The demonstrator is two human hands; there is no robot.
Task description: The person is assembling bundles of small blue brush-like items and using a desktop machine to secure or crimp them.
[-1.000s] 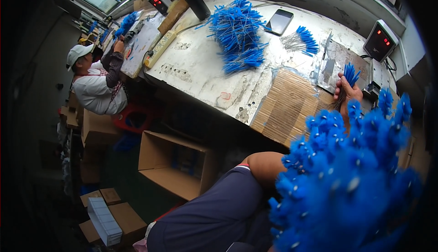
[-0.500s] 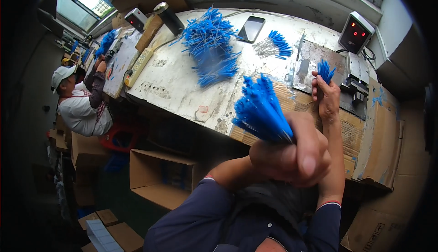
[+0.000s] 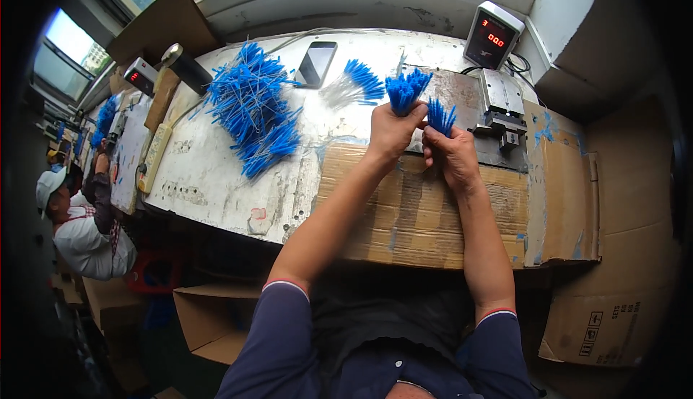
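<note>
My left hand (image 3: 390,133) is closed round a thick bundle of thin blue-ended wires (image 3: 407,88), blue ends up. Close beside it on the right, my right hand (image 3: 458,156) grips a smaller bundle of blue-ended wires (image 3: 441,116). The two hands nearly touch above the edge of a metal plate (image 3: 465,96); whether they meet is hard to tell. To their left, a fanned bunch of the same wires (image 3: 361,81) lies on the white table, pale ends toward the left. Farther left rises a large tangled pile of blue-ended wires (image 3: 253,103).
Right of my hands stands a metal fixture (image 3: 503,99), with a red-digit display box (image 3: 493,38) behind it. Taped cardboard (image 3: 426,211) covers the table's near part. A phone (image 3: 316,64), dark flask (image 3: 188,69) and power strip (image 3: 154,157) lie leftward. A co-worker (image 3: 83,226) sits far left.
My left hand, earlier raised close to the camera with its bundle, has moved away and down beside my right hand. The view has turned, shifting the table things leftward.
</note>
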